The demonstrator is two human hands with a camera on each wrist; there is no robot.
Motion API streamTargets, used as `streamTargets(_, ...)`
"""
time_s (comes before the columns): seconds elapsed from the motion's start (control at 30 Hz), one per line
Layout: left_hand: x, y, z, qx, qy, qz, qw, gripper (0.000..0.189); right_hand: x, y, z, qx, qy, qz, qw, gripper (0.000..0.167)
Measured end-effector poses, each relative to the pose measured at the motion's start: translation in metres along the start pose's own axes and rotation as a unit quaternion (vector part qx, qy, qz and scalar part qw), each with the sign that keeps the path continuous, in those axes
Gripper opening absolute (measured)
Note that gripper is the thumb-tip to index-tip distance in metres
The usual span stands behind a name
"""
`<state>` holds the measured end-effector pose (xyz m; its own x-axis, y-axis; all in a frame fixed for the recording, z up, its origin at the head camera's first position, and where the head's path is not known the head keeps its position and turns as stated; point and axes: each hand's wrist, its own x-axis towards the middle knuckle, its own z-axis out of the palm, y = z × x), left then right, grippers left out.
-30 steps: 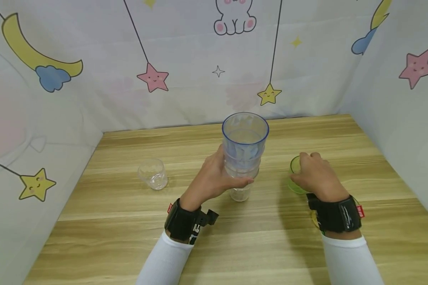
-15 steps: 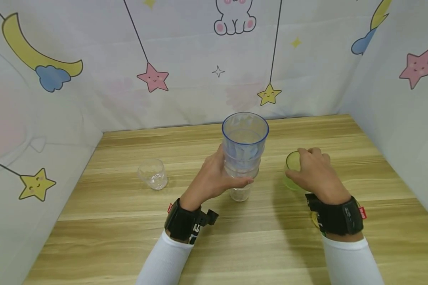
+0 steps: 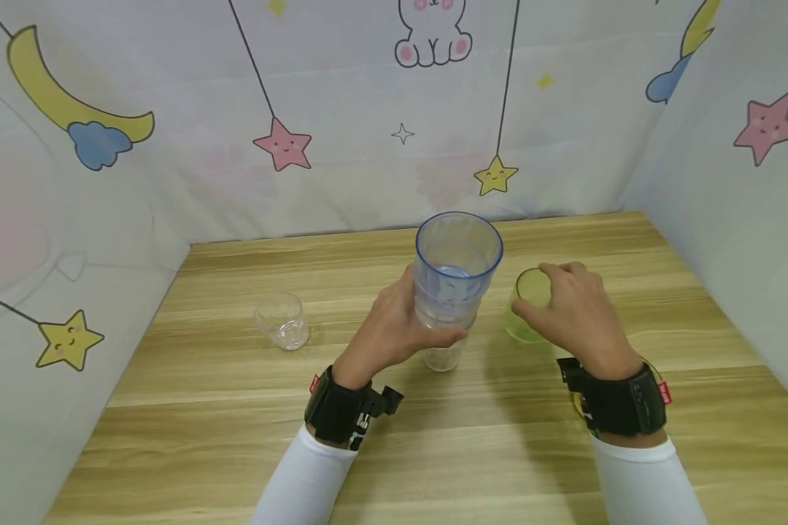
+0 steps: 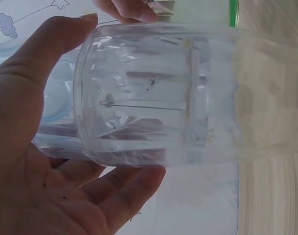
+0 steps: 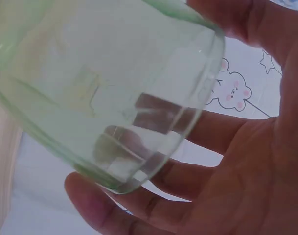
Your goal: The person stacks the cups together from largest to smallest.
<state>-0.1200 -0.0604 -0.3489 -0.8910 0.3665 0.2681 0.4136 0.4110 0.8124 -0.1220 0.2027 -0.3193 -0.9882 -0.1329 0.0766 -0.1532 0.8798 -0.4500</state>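
Over the past second, the green cup (image 3: 527, 324) had shifted toward ten o'clock, nearer the cup stack (image 3: 449, 302), with the right hand (image 3: 578, 310) travelling along with it; the blue rim of the stack had dipped slightly toward four o'clock.

The right hand's thumb and fingers were grasping the green cup near its mouth. It sat at nine o'clock from the knuckles, the thumb on its near side and the fingertips at its far rim; whether its base met the table was hard to tell.

The left hand (image 3: 397, 321) was wrapped round the lower part of the stack, which lay at two o'clock from that palm, between thumb and fingers, leaning a little, its wide blue-rimmed mouth uppermost.

Farther out, a small clear cup (image 3: 282, 321) stood at nine o'clock from the left hand, well apart from it. At six o'clock from the right hand, a yellow curved edge (image 3: 579, 405) showed, mostly hidden by the black wristband (image 3: 620, 399). Beneath everything spread the wood-grain table (image 3: 223, 445), and at twelve o'clock rose a printed curtain (image 3: 348, 189).
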Motion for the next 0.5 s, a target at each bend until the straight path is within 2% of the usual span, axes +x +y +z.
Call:
streamTargets(0.23,0.0003,-0.0015,0.0009,-0.003,0.003,0.010,0.9999,0.100,0.0001,-0.0017,0.0001,0.008,0.044,-0.015,0.9989,0.067)
streamTargets(0.5,-0.0007,-0.0001,0.0003,-0.002,0.002,0.009,1.0000,0.101,-0.0008,-0.0048,-0.0014,0.021,0.077,-0.017,0.9967,0.064)
